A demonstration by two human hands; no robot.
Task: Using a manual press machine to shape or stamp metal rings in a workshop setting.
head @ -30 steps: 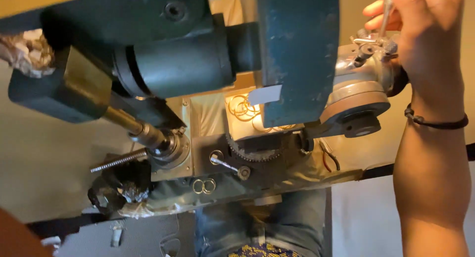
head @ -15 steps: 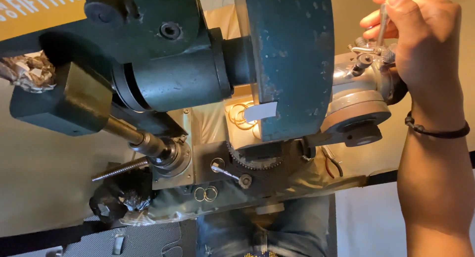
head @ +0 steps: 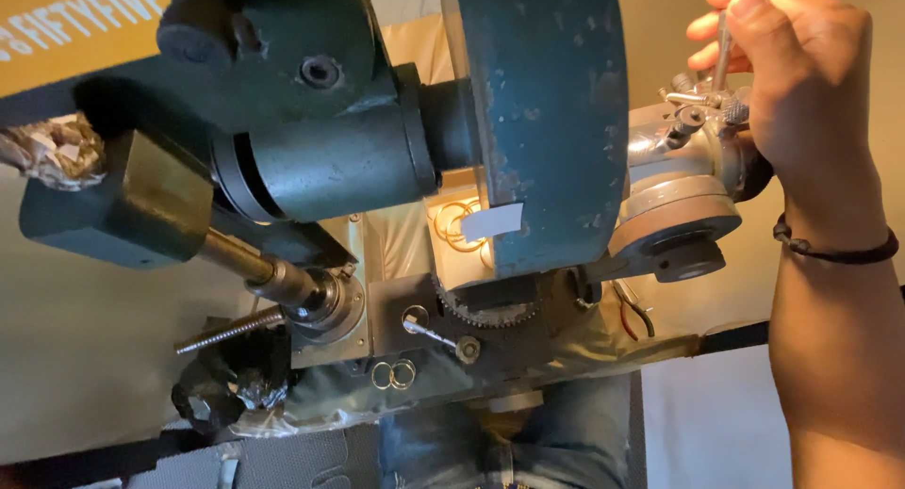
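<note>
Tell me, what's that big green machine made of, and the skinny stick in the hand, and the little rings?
The big green machine looks like heavy metal under dull green paint; chipped spots show along its edges. The skinny stick, pinched in the right hand, seems bare steel, grey and shiny. The little rings look like yellowish metal, maybe brass or gold; their thin glinting rims suggest so.

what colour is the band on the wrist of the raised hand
Black, a thin cord band around the right wrist, just below the right hand; seen in the head view.

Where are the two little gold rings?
In the head view, the two little gold rings lie low and centre-left on the machine's base, below the small lever, right of the threaded rod.
</note>
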